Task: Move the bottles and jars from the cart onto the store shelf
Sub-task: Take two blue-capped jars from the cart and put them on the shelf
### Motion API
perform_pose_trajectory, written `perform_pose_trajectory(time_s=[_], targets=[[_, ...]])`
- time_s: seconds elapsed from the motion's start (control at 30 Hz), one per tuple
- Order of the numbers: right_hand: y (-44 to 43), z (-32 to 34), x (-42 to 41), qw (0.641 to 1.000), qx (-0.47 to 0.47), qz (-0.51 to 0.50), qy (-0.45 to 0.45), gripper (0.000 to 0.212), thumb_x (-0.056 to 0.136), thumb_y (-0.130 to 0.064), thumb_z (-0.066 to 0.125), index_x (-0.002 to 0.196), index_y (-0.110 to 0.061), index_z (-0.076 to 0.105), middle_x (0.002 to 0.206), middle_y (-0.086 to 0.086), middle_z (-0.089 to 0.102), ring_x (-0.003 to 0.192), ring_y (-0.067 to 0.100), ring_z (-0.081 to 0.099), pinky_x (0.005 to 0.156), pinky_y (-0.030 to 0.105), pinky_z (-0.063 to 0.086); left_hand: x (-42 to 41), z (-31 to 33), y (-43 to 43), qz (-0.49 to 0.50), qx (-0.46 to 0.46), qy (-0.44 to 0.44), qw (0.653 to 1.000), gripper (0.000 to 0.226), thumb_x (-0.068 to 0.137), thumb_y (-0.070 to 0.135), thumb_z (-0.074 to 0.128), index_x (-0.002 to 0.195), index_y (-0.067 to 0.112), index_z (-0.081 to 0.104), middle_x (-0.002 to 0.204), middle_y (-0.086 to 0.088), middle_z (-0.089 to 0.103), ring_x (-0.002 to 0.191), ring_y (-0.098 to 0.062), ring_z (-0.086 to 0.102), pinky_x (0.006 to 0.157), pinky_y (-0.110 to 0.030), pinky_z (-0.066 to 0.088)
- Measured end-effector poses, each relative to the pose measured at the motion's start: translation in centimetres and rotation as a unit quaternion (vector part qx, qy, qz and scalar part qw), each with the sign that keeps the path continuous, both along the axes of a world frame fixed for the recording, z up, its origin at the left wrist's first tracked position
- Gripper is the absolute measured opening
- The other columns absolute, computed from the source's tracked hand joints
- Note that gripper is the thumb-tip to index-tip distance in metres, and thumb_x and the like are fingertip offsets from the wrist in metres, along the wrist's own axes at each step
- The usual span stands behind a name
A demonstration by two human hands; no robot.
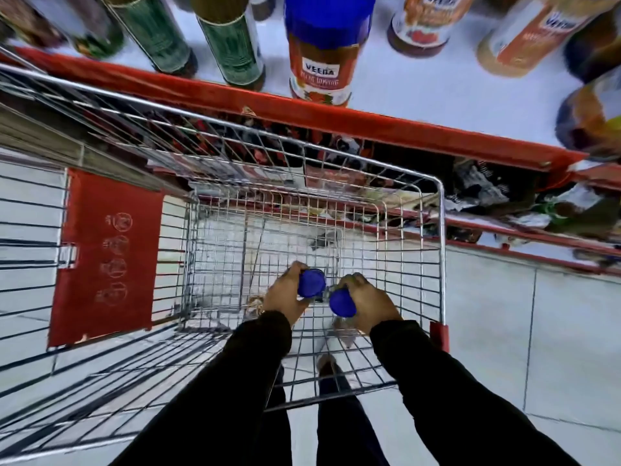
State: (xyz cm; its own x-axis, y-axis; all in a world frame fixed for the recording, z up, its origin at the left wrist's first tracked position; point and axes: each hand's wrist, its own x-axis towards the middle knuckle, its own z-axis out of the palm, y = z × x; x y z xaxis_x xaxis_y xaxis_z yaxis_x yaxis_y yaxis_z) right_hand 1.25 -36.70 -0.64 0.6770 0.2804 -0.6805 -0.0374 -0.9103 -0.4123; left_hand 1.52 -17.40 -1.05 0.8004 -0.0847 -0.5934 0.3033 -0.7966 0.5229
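A: Head camera, straight down into the wire cart (441, 230). Left hand (283, 297) is wrapped tight round one blue-capped bottle (312, 282), right hand (369, 305) clamped on another blue-capped bottle (342, 303). Both sit low in the basket, caps nearly touching.

B: Room around them?

A: Plenty. Bare chrome grid on every side, rim open above, a red plastic flap (107, 253) on the left wall.

B: And the shelf?

A: The shelf (420, 85) lies just beyond the cart's far rim, red lip, smooth white deck. A blue-lidded Veeba jar (322, 55) stands near the edge, green cylinders (232, 45) left, open space to its right.
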Motion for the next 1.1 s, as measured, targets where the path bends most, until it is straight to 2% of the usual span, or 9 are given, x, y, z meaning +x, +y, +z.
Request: perform_pose_trajectory(time_s=[0.3,0.43,0.5,0.6,0.77,0.87,0.93,1.03,1.1], targets=[[-1.7,4.2,0.5,0.987,0.069,-0.132,-0.055,0.069,0.066,-0.016,0.090,0.128,-0.013,0.059,0.127,0.010,0.060,0.114,0.029,0.059,0.093,0.030,0.049,0.0,4.5,1.1,0.119,-0.112,-0.018,0.986,0.057,0.073,0.008,0.081,0.124,0.012,0.056,0.109,0.005,0.060,0.109,-0.021,0.060,0.088,-0.023,0.049],[-2.5,8.6,0.4,0.978,0.105,-0.157,-0.085,0.071,0.065,-0.018,0.091,0.128,-0.012,0.060,0.124,0.009,0.061,0.111,0.027,0.060,0.093,0.033,0.055,0.4,9.2,0.6,0.185,-0.169,-0.011,0.968,0.062,0.071,0.004,0.082,0.127,0.007,0.055,0.114,0.002,0.055,0.107,-0.014,0.055,0.071,-0.003,0.051],[-3.1,10.7,0.3,0.971,0.132,-0.177,-0.094,0.068,0.066,-0.016,0.091,0.127,-0.012,0.061,0.121,0.007,0.059,0.110,0.025,0.060,0.091,0.031,0.057,0.5,11.4,0.3,0.191,-0.187,-0.024,0.963,0.064,0.070,0.007,0.084,0.127,0.009,0.055,0.114,0.002,0.056,0.108,-0.015,0.056,0.074,-0.006,0.053],[-4.0,14.0,0.5,0.961,0.163,-0.194,-0.107,0.064,0.067,-0.018,0.090,0.124,-0.014,0.063,0.119,0.003,0.058,0.110,0.024,0.060,0.082,0.006,0.050,0.9,14.7,-0.3,0.181,-0.196,-0.058,0.962,0.066,0.069,0.013,0.086,0.128,0.011,0.055,0.120,0.000,0.057,0.116,-0.021,0.057,0.094,-0.031,0.055],[-5.5,20.1,1.4,0.931,0.229,-0.247,-0.139,0.070,0.050,-0.056,0.082,0.111,-0.030,0.062,0.118,0.002,0.066,0.111,0.021,0.064,0.097,0.037,0.057,1.8,19.7,-1.5,0.167,-0.222,-0.105,0.955,0.066,0.070,0.012,0.085,0.128,0.009,0.055,0.120,-0.001,0.059,0.115,-0.017,0.056,0.101,-0.031,0.050],[-6.6,23.3,2.4,0.910,0.248,-0.280,-0.180,0.066,0.053,-0.044,0.092,0.110,-0.024,0.065,0.110,-0.001,0.069,0.102,0.017,0.064,0.091,0.018,0.054,3.2,22.4,-2.7,0.172,-0.244,-0.121,0.947,0.065,0.071,0.003,0.082,0.130,0.007,0.054,0.123,-0.009,0.060,0.104,-0.016,0.062,0.077,-0.007,0.053],[-7.6,25.1,3.4,0.902,0.250,-0.284,-0.207,0.060,0.059,-0.025,0.096,0.111,-0.020,0.065,0.110,0.004,0.070,0.100,0.016,0.064,0.085,0.004,0.047,4.2,23.9,-3.5,0.181,-0.261,-0.137,0.938,0.063,0.072,-0.001,0.081,0.129,0.006,0.054,0.124,-0.012,0.060,0.104,-0.018,0.062,0.071,0.000,0.051],[-8.9,27.8,5.0,0.873,0.272,-0.317,-0.253,0.058,0.060,-0.026,0.096,0.109,-0.032,0.065,0.112,0.004,0.072,0.103,0.020,0.069,0.092,0.027,0.058,5.9,26.9,-5.0,0.194,-0.277,-0.190,0.922,0.060,0.070,0.004,0.084,0.123,0.015,0.058,0.116,-0.008,0.064,0.107,-0.020,0.062,0.079,-0.006,0.054],[-9.6,29.2,6.5,0.856,0.278,-0.319,-0.296,0.060,0.059,-0.040,0.091,0.112,-0.028,0.066,0.112,0.004,0.074,0.106,0.023,0.070,0.097,0.043,0.058,7.4,28.5,-6.0,0.205,-0.294,-0.223,0.907,0.063,0.067,0.011,0.086,0.122,0.024,0.058,0.120,-0.003,0.065,0.112,-0.021,0.064,0.092,-0.024,0.056]])
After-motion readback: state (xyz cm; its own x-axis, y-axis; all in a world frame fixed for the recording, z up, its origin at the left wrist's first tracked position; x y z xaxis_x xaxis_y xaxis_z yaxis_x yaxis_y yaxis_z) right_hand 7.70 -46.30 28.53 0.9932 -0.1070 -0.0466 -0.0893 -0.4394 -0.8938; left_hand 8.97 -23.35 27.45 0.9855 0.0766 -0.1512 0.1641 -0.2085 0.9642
